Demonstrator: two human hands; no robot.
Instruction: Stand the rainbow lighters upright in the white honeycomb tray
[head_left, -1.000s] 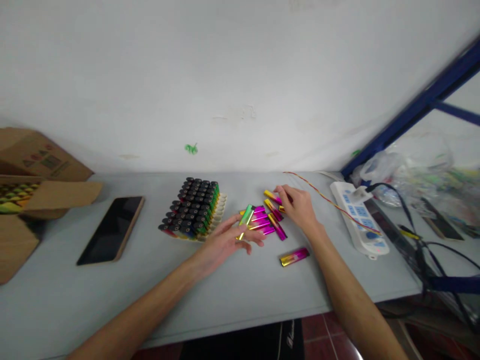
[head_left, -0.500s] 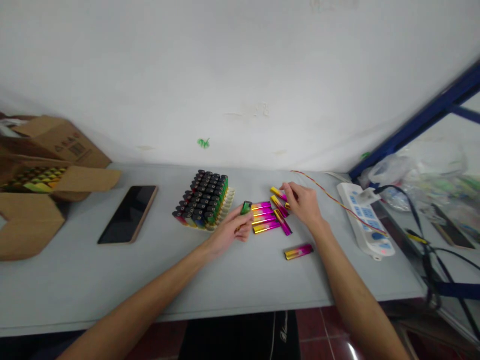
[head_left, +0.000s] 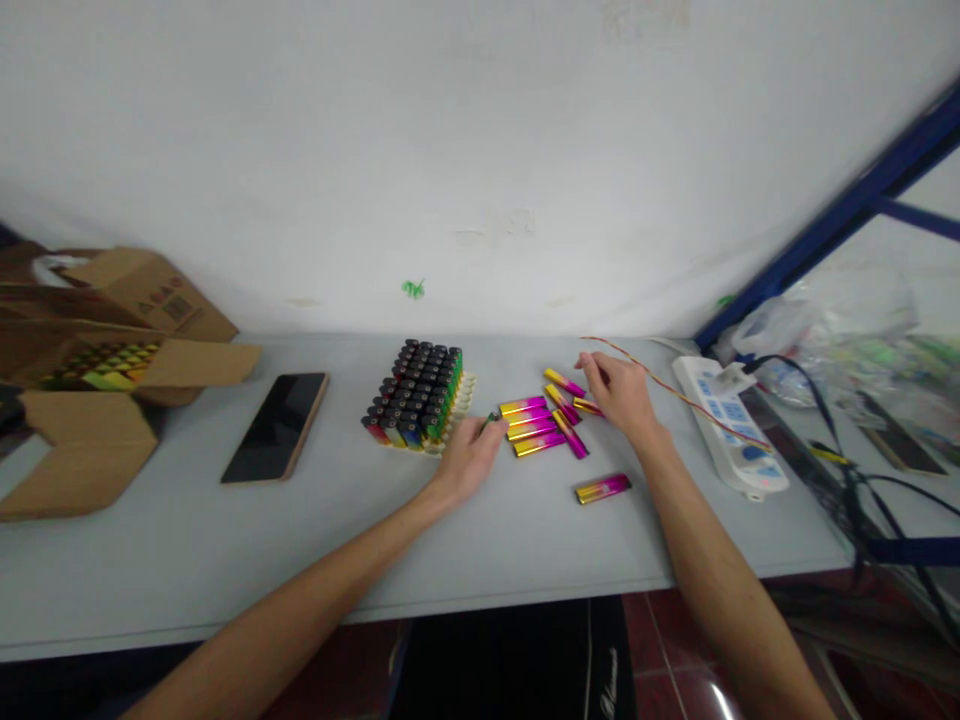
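Observation:
My left hand [head_left: 469, 460] is closed around a green lighter [head_left: 487, 424], mostly hidden by the fingers. Just beyond that hand, several lighters [head_left: 416, 392] with black tops stand upright in rows in a pale tray [head_left: 463, 398]. To the right of my left fingertips lies a neat row of shiny yellow-and-magenta sleeve-like pieces [head_left: 529, 428]. More such pieces lie loose at angles beside my right hand [head_left: 616, 392], one of them partly under it [head_left: 587, 406]. The right fingers are curled and pinched; whatever they may hold is hidden. One piece [head_left: 603, 489] lies apart, nearer the front edge.
A dark phone [head_left: 276, 428] lies on the left of the grey table [head_left: 360, 590]. Open cardboard boxes [head_left: 199, 362], one containing more lighters, stand at the far left. On the right are a white power strip [head_left: 731, 430], a thin red-yellow wire [head_left: 660, 385] and plastic bags [head_left: 780, 325].
My left hand has turned over, palm down, so less of the green lighter shows. My right hand has shifted slightly away from the loose pieces. The whole view has tilted a little.

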